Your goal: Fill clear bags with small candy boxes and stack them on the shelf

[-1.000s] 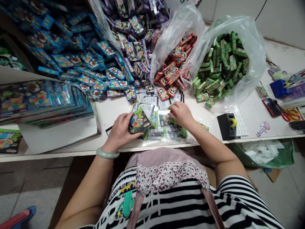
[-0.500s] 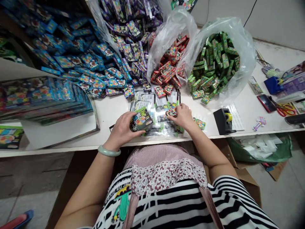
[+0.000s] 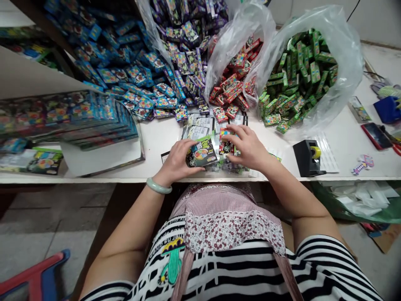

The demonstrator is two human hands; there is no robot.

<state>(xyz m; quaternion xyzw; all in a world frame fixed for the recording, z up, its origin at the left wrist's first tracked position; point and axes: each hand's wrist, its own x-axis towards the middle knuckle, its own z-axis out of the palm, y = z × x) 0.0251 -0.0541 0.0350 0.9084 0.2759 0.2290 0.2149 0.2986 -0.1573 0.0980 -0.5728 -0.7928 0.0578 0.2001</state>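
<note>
My left hand (image 3: 178,162) is closed around the edge of a flat black-and-green printed packet (image 3: 202,152), its thumb along the near side. Just right of the packet, my right hand (image 3: 246,144) has its fingers and thumb curved about a small red printed box (image 3: 224,142); the fingers partly cover the box. Under both hands lie clear plastic sleeves with black-and-white printed cards (image 3: 200,126). Two loose red boxes (image 3: 220,114) rest at the far edge of these cards.
Piles of small blue boxes (image 3: 134,73) and purple boxes (image 3: 188,62) rise at the back. Plastic bags hold red boxes (image 3: 233,85) and green boxes (image 3: 300,79). At left stands a display carton (image 3: 103,156); at right, a tape dispenser (image 3: 305,159) and phone (image 3: 376,136).
The view has shifted left. My right hand has spread its fingers somewhat, and the red box now shows its printed face. My left hand still holds the packet.
</note>
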